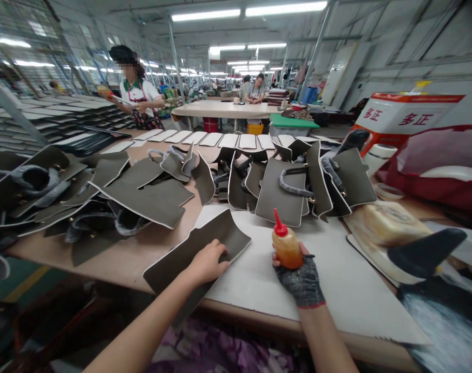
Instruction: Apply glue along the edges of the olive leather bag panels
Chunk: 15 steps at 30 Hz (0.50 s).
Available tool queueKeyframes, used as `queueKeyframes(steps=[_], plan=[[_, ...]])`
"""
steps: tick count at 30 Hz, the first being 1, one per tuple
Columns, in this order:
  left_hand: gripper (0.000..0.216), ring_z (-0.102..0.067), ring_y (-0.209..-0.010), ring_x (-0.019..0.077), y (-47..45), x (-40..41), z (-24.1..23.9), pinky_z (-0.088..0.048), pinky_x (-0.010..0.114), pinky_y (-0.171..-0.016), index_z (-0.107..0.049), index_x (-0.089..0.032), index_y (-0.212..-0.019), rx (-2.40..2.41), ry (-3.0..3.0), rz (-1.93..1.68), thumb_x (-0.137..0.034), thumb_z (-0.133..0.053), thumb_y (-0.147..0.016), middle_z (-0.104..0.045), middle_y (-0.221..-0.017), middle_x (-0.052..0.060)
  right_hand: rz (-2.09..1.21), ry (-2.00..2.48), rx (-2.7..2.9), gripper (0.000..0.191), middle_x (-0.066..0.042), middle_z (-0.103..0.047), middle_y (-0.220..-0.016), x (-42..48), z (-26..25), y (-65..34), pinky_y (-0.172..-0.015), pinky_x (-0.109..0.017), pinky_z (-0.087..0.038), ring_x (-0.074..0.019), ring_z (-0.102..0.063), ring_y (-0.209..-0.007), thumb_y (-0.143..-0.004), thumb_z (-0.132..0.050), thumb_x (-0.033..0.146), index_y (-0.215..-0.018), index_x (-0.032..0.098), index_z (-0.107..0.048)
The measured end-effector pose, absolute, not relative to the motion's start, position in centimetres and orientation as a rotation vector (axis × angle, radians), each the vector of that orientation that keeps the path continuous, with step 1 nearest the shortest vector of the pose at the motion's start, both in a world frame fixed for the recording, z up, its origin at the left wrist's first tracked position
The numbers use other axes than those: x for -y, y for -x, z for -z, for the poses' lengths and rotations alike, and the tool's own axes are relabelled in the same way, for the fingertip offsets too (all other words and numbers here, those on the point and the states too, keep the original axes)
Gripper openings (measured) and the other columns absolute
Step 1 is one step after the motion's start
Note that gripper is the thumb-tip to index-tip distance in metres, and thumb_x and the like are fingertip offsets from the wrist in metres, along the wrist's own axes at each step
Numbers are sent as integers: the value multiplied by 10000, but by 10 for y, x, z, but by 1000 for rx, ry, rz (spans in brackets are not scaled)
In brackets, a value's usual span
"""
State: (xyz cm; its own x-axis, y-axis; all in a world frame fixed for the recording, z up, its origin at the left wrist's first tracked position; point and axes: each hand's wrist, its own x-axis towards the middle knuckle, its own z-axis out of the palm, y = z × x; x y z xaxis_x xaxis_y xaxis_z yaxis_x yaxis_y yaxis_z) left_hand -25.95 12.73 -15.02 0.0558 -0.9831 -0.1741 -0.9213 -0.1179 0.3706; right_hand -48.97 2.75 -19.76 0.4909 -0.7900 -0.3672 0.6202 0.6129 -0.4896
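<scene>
the left hand (208,263) lies flat with the fingers spread a little on a grey leather panel (199,248), pressing it down and not closing around it. this panel rests on the tabletop (158,243) at the near edge, partly on a white sheet (337,280), and its near end hangs over the edge. the right hand (300,277) wears a dark knitted glove and is closed around a small glue bottle (286,243) with orange liquid and a red pointed cap; the bottle stands upright above the white sheet, well apart from the panel. behind the hands there is a row of the same grey pieces with handles (294,186), standing and leaning against each other. more grey pieces lie in a pile on the left side (143,197). at the right there is a red and white box (407,116). far behind, a person with an apron (141,101) stands at another table, and other people work at a long table (224,109)
</scene>
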Motion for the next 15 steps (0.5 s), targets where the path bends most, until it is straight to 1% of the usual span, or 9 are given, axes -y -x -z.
queueKeyframes(steps=[3,6,8,11,13,15], plan=[[252,-533,-883,175,260,-127,152,-441,260,-767,-553,-212,-938,2006,-2174,557,-343,-494,-731,-501,-980,42,1008,480,-793,298,-23,-591,-726,-37,188,484,-463,-269,-462,-166,-544,-620,-742,-529,427,-926,193,-538],[191,-546,-868,189,262,-123,158,-449,270,-724,-566,-182,-880,2121,-2239,364,-262,-445,-755,-523,-951,72,1146,641,-882,275,-20,-585,-843,-47,169,489,-432,-238,-444,-177,-541,-698,-712,-592,356,-950,226,-548],[190,-563,-834,197,262,-118,162,-450,279,-690,-568,-162,-848,2186,-2273,303,-206,-399,-774,-554,-917,89,1194,793,-891,277,-35,-565,-955,-50,157,501,-454,-226,-444,-192,-532,-782,-702,-609,333,-953,226,-561],[238,-585,-791,193,260,-106,165,-439,280,-690,-579,-149,-822,2121,-2262,385,-182,-344,-807,-605,-851,92,1226,871,-821,310,-48,-521,-1051,-45,147,525,-519,-258,-465,-211,-517,-848,-726,-554,418,-971,229,-559],[269,-590,-803,186,260,-97,166,-427,265,-703,-594,-148,-799,1990,-2228,458,-179,-327,-817,-628,-830,88,1251,841,-844,347,-49,-520,-1022,-37,147,536,-529,-277,-466,-210,-515,-829,-722,-535,469,-969,225,-554],[271,-594,-808,177,260,-90,169,-417,248,-694,-607,-150,-796,1863,-2205,526,-158,-337,-802,-643,-831,81,1314,961,-997,358,-42,-530,-963,-30,149,539,-518,-260,-452,-193,-512,-788,-689,-588,453,-953,213,-552]])
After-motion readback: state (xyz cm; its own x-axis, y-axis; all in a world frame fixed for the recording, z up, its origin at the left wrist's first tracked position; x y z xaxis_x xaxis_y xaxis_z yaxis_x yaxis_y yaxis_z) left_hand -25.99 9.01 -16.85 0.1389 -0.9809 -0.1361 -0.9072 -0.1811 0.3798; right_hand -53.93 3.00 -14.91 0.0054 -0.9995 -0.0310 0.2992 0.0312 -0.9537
